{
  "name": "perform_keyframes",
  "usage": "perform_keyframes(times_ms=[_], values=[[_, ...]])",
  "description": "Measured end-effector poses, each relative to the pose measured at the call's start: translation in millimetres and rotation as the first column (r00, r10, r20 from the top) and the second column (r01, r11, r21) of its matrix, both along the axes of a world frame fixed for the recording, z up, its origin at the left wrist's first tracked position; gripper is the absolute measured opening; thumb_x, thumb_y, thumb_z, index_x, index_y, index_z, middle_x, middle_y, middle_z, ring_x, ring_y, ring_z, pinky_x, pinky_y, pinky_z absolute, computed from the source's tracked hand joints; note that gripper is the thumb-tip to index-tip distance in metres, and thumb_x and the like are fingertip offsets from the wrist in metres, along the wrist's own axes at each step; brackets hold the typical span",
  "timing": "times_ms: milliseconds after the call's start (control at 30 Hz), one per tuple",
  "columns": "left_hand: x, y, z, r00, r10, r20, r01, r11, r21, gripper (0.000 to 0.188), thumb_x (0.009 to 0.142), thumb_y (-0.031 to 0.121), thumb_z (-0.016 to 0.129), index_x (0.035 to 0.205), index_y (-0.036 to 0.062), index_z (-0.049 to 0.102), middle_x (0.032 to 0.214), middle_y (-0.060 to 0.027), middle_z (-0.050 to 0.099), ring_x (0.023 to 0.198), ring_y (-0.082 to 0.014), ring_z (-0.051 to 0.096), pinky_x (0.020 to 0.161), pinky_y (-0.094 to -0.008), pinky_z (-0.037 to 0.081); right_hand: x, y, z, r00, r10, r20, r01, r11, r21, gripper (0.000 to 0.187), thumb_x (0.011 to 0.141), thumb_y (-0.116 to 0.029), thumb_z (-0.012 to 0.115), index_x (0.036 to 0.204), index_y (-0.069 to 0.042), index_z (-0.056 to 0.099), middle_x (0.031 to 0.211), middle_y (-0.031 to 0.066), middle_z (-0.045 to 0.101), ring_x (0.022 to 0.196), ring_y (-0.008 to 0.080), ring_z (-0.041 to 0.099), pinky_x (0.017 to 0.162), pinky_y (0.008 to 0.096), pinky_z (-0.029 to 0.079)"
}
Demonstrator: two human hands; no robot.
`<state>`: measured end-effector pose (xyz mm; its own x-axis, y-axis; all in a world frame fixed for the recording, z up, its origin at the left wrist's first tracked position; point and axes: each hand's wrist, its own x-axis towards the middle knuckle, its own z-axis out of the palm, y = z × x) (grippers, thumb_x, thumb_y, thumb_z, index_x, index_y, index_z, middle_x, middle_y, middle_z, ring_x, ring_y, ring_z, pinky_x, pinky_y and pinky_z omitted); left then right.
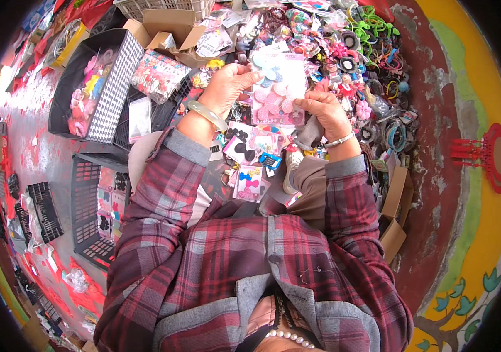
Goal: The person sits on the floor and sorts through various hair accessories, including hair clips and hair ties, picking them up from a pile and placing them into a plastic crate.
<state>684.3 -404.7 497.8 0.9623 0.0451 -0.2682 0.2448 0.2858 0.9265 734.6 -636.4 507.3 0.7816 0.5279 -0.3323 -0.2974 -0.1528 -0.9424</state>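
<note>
In front of me I hold up a card of hair accessories (pixel 288 67) with glittery pink rounded pieces low on it and pale blue ones near its top. My left hand (pixel 227 88) is closed on its left edge, the thumb lying by the pale blue pieces. The fingers of my right hand (pixel 328 114) pinch its lower right edge. Below the card lie more carded hair clips, one with black bows (pixel 240 146) and one with blue and yellow bows (pixel 249 180). A small bright blue packet (pixel 270 161) rests between them.
A big pile of hair ties and trinkets (pixel 350 70) spreads ahead and right. At left stand a black bin with a checked side (pixel 115 88), a black plastic basket (pixel 86 205) with carded clips, and an open cardboard box (pixel 165 23). Another cardboard box (pixel 398 193) stands right.
</note>
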Motion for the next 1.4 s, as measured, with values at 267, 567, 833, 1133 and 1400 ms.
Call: perform_keyframes(times_ms=[267, 567, 833, 1133, 1400], values=[[-3.5, -8.0, -2.9, 0.981, 0.01, 0.193, -0.05, 0.978, 0.203, 0.015, 0.078, 0.017, 0.068, 0.076, 0.0032, 0.064, 0.065, 0.0049, 0.055, 0.058, -0.0029, 0.045, 0.052, -0.019, 0.035, 3.6, 2.6, 0.6, 0.993, -0.121, 0.007, 0.119, 0.988, 0.097, 0.032, 0.076, -0.021, 0.07, 0.099, -0.001, 0.062, 0.083, -0.0022, 0.06, 0.071, 0.006, 0.052, 0.063, 0.0195, 0.041], [-4.7, -14.8, -2.7, 0.939, -0.184, 0.292, 0.091, 0.948, 0.305, 0.015, 0.079, 0.015, 0.066, 0.076, 0.0008, 0.062, 0.065, 0.0065, 0.051, 0.059, -0.0014, 0.04, 0.052, -0.0178, 0.032, -5.5, 16.5, 2.8, 0.993, -0.059, -0.104, 0.081, 0.972, 0.221, 0.026, 0.073, -0.005, 0.069, 0.098, 0.0, 0.062, 0.088, 0.0054, 0.065, 0.078, 0.012, 0.061, 0.072, 0.0235, 0.047], [-6.3, -9.2, 8.8, 0.936, -0.277, 0.216, 0.193, 0.92, 0.341, 0.014, 0.079, 0.012, 0.064, 0.073, -0.0001, 0.06, 0.064, 0.0047, 0.051, 0.06, -0.0031, 0.042, 0.052, -0.0202, 0.035, -7.2, 14.7, 3.5, 0.997, -0.037, -0.067, 0.052, 0.971, 0.234, 0.026, 0.073, -0.007, 0.07, 0.097, 0.0, 0.063, 0.09, 0.0061, 0.065, 0.079, 0.0128, 0.061, 0.073, 0.0241, 0.047], [-0.6, 20.3, 12.5, 0.979, 0.132, 0.157, -0.132, 0.991, -0.013, 0.008, 0.081, 0.009, 0.06, 0.08, 0.0009, 0.06, 0.071, -0.0039, 0.059, 0.058, -0.0101, 0.057, 0.05, -0.022, 0.048, 9.4, -6.9, -1.6, 0.972, -0.234, 0.007, 0.224, 0.941, 0.254, 0.033, 0.089, -0.029, 0.052, 0.091, 0.002, 0.062, 0.071, 0.0026, 0.059, 0.063, 0.01, 0.054, 0.058, 0.0219, 0.044], [3.8, 15.2, 1.7, 0.999, 0.037, -0.003, -0.033, 0.907, 0.42, 0.013, 0.081, 0.011, 0.059, 0.073, 0.0011, 0.059, 0.064, -0.0017, 0.057, 0.054, -0.0078, 0.053, 0.047, -0.0195, 0.042, 1.1, 17.3, -22.6, 0.943, 0.012, 0.332, 0.057, 0.979, -0.198, 0.033, 0.077, -0.02, 0.069, 0.101, 0.001, 0.062, 0.086, 0.0, 0.062, 0.073, 0.0053, 0.051, 0.066, 0.0208, 0.042]])
